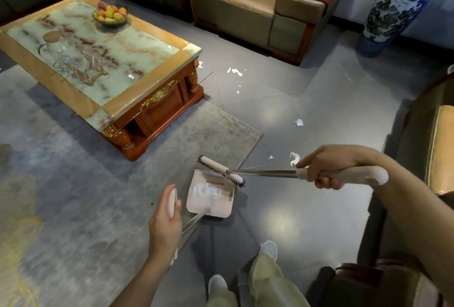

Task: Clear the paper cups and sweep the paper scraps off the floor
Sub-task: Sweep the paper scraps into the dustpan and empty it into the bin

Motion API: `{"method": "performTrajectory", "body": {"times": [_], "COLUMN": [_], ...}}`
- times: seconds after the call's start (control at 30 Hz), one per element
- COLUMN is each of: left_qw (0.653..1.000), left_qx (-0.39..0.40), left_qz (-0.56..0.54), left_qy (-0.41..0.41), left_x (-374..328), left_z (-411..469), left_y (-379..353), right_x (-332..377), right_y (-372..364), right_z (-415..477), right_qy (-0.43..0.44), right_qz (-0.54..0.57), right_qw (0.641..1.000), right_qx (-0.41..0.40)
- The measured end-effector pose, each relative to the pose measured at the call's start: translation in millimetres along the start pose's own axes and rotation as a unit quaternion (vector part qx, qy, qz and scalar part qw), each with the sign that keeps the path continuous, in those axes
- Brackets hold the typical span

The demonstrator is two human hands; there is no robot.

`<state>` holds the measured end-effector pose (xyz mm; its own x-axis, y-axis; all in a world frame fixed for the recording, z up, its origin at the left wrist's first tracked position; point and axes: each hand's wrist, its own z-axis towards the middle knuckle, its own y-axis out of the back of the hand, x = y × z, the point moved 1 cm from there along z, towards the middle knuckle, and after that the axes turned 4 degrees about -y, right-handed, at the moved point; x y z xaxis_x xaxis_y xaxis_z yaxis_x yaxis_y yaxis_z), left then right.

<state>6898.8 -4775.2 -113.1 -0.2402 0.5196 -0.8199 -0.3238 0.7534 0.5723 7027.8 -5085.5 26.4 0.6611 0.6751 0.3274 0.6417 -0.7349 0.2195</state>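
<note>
My right hand grips the cream handle of a long broom; its bristle head lies at the mouth of the dustpan. My left hand holds the dustpan's upright handle, and the pan rests on the floor at the rug's edge with white scraps and a label inside. White paper scraps lie on the grey tiles: one just past my right hand, a crumpled one farther out, and more near the coffee table's corner. No paper cups are in view.
A marble-topped coffee table stands on a grey rug, bearing a fruit bowl and a glass jug. Sofas line the back, another seat is at right, and a blue vase stands far right.
</note>
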Motion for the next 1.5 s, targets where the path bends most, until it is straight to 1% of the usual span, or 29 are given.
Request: {"method": "performTrajectory", "body": {"times": [0.13, 0.3, 0.5, 0.6, 0.7, 0.77, 0.87, 1.0, 1.13, 1.23, 1.3, 1.4, 1.5], "left_qw": [1.000, 0.995, 0.979, 0.971, 0.963, 0.957, 0.951, 0.938, 0.927, 0.927, 0.930, 0.926, 0.925], "left_qx": [0.017, 0.073, 0.135, 0.159, 0.175, 0.187, 0.220, 0.246, 0.280, 0.285, 0.289, 0.301, 0.312], "left_qz": [-0.009, 0.005, 0.081, 0.108, 0.119, 0.119, 0.118, 0.141, 0.167, 0.151, 0.132, 0.130, 0.120], "left_qy": [-0.021, -0.062, -0.128, -0.139, -0.167, -0.187, -0.184, -0.198, -0.186, -0.191, -0.187, -0.186, -0.183], "left_x": [-19.9, -53.1, -86.7, -103.5, -117.6, -124.8, -137.4, -148.0, -158.6, -165.4, -169.8, -176.6, -177.9], "left_z": [11.3, 38.9, 77.8, 94.2, 109.9, 122.5, 149.0, 187.0, 219.7, 244.0, 257.3, 265.7, 268.6], "left_y": [-23.3, -70.5, -131.7, -159.0, -184.7, -200.9, -224.4, -252.3, -269.7, -274.2, -277.1, -282.2, -287.1], "right_x": [-19.8, -54.4, -102.8, -125.7, -141.4, -146.7, -151.6, -152.4, -148.6, -135.3, -124.8, -114.6, -107.4], "right_y": [36.6, 79.2, 134.5, 157.2, 176.4, 183.6, 187.6, 183.7, 178.5, 173.2, 167.1, 155.6, 151.9], "right_z": [-1.5, 21.1, 62.8, 82.7, 102.4, 114.1, 133.7, 157.3, 172.5, 177.2, 182.8, 191.1, 194.3], "right_qy": [-0.009, -0.028, -0.068, -0.087, -0.103, -0.116, -0.132, -0.158, -0.195, -0.215, -0.213, -0.192, -0.188], "right_qz": [0.052, 0.093, 0.115, 0.109, 0.127, 0.149, 0.200, 0.298, 0.370, 0.353, 0.301, 0.178, 0.121], "right_qw": [0.998, 0.990, 0.976, 0.969, 0.962, 0.957, 0.950, 0.929, 0.903, 0.907, 0.924, 0.951, 0.953], "right_qx": [-0.035, -0.098, -0.169, -0.205, -0.221, -0.219, -0.202, -0.150, -0.096, -0.078, -0.106, -0.162, -0.202]}}
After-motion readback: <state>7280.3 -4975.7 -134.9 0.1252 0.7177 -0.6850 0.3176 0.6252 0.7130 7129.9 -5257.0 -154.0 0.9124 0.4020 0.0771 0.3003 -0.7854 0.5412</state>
